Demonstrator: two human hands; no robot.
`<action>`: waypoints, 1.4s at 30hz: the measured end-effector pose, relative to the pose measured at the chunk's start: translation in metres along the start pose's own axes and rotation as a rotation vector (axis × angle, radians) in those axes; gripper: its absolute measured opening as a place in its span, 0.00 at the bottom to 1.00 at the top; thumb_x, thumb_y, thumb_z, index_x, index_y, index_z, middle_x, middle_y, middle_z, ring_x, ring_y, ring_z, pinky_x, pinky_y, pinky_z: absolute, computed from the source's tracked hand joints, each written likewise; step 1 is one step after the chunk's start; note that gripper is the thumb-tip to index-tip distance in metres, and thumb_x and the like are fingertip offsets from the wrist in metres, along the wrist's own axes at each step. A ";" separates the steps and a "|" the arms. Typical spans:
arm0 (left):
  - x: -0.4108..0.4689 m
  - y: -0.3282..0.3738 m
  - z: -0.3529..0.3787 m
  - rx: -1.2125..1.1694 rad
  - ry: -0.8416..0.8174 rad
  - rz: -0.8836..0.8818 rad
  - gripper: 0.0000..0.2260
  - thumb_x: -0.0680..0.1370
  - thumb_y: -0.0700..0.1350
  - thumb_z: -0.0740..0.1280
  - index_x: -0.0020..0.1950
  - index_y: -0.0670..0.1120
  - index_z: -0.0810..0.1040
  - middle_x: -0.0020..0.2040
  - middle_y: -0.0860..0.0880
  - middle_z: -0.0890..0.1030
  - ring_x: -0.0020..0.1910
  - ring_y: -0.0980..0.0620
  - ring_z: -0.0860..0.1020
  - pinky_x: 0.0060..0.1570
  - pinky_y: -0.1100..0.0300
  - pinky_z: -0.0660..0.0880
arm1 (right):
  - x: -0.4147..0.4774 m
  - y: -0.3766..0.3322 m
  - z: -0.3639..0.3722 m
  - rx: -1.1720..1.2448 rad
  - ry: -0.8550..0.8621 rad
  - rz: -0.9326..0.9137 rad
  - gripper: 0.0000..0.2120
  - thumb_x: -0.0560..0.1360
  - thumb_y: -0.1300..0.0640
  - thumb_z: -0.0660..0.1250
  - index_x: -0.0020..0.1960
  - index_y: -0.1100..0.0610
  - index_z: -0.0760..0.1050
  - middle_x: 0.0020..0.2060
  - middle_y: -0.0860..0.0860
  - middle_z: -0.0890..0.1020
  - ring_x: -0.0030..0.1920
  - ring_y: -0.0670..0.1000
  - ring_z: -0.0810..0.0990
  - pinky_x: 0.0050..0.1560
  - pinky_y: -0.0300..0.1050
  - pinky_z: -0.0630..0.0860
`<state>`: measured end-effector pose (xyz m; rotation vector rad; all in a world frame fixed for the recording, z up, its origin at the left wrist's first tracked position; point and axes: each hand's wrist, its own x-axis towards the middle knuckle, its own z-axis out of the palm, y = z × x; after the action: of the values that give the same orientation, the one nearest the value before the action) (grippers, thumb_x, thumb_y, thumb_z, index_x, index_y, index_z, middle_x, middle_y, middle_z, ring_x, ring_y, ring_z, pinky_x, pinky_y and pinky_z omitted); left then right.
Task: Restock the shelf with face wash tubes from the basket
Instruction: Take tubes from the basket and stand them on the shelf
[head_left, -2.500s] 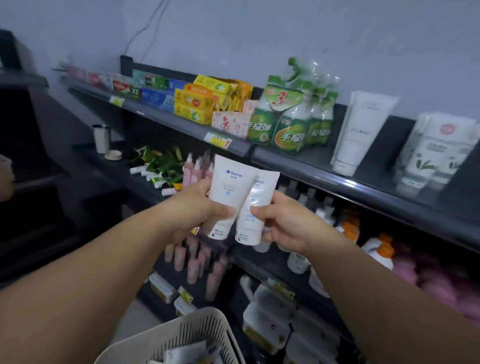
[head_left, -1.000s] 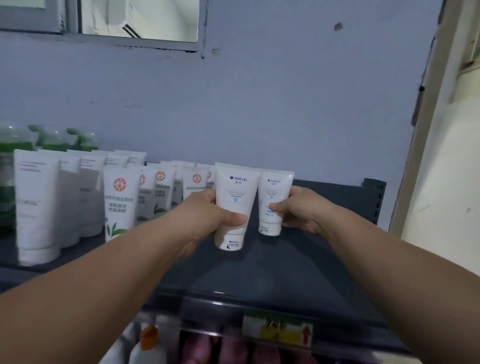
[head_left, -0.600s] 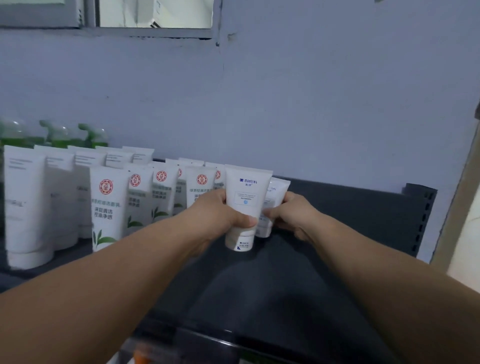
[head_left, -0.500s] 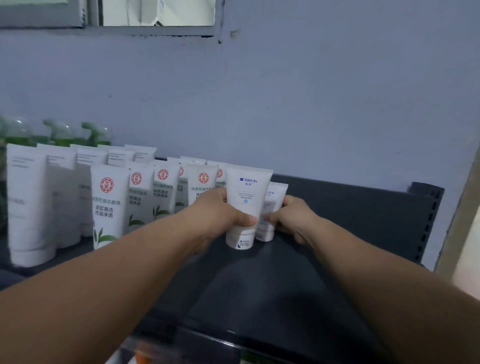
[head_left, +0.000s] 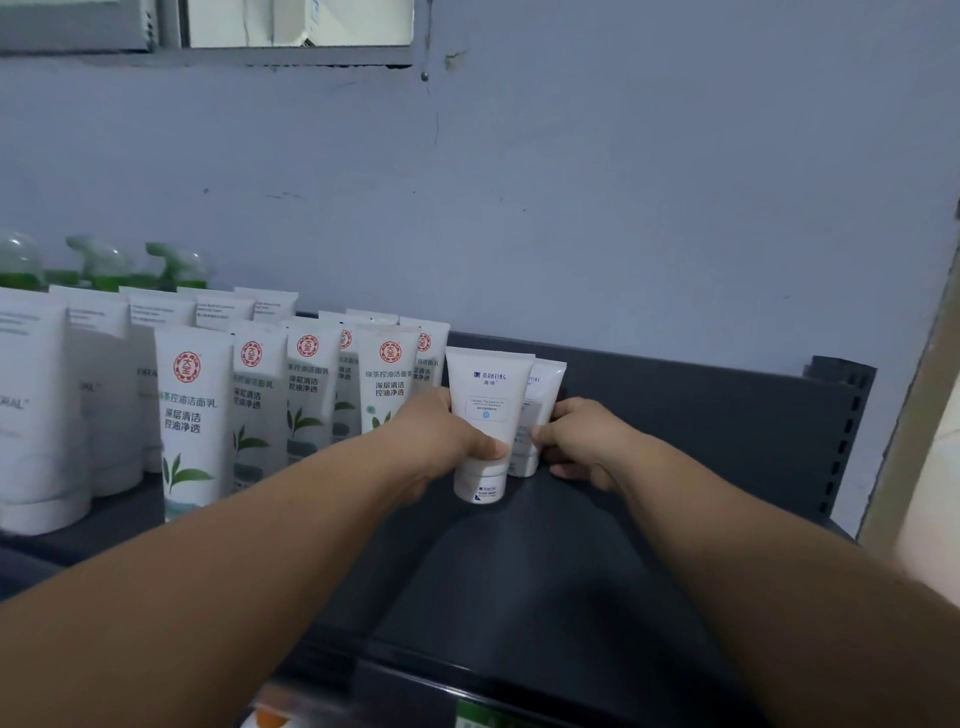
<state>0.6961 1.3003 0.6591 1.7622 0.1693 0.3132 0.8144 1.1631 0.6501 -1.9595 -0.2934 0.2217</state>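
Note:
Two white face wash tubes with blue print stand cap-down on the dark top shelf (head_left: 649, 519). My left hand (head_left: 439, 441) grips the front tube (head_left: 488, 410) around its lower half. Right behind it, the second tube (head_left: 540, 395) is half hidden, and my right hand (head_left: 582, 441) holds it from the right side. Both tubes sit just right of the rows of white tubes with red seals and green leaves (head_left: 387, 382). The basket is out of view.
Taller plain white tubes (head_left: 36, 410) fill the shelf's left end, with green spray bottles (head_left: 104, 265) behind them. The shelf's perforated end panel (head_left: 841, 441) closes the right side. A blue-grey wall (head_left: 571, 208) rises behind. A price label strip (head_left: 478, 719) runs along the front edge.
I carried both tubes from chest height up to the top shelf. Over the last second they moved left, toward the red-seal tubes, with the right tube sliding behind the left one.

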 end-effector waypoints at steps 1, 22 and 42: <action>0.003 -0.002 0.003 0.009 -0.007 -0.005 0.18 0.68 0.30 0.73 0.54 0.43 0.79 0.52 0.47 0.84 0.52 0.48 0.81 0.55 0.53 0.76 | 0.000 0.000 -0.002 0.000 0.003 0.006 0.07 0.77 0.63 0.66 0.54 0.55 0.75 0.52 0.55 0.81 0.48 0.53 0.76 0.49 0.49 0.76; -0.029 -0.014 -0.010 0.489 -0.008 -0.011 0.42 0.65 0.46 0.79 0.74 0.43 0.63 0.69 0.42 0.71 0.66 0.45 0.71 0.67 0.50 0.68 | -0.093 -0.014 -0.006 -0.843 0.019 -0.083 0.22 0.75 0.52 0.69 0.66 0.58 0.72 0.62 0.54 0.77 0.61 0.54 0.76 0.62 0.47 0.73; -0.274 -0.086 -0.275 0.870 0.170 0.130 0.35 0.73 0.56 0.71 0.75 0.53 0.59 0.72 0.52 0.67 0.66 0.51 0.71 0.59 0.57 0.70 | -0.290 -0.064 0.257 -0.956 -0.077 -0.681 0.29 0.78 0.45 0.64 0.75 0.51 0.60 0.73 0.50 0.65 0.72 0.53 0.63 0.69 0.47 0.63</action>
<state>0.3575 1.4983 0.5949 2.6135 0.3493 0.5357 0.4582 1.3231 0.6135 -2.6181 -1.2667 -0.3610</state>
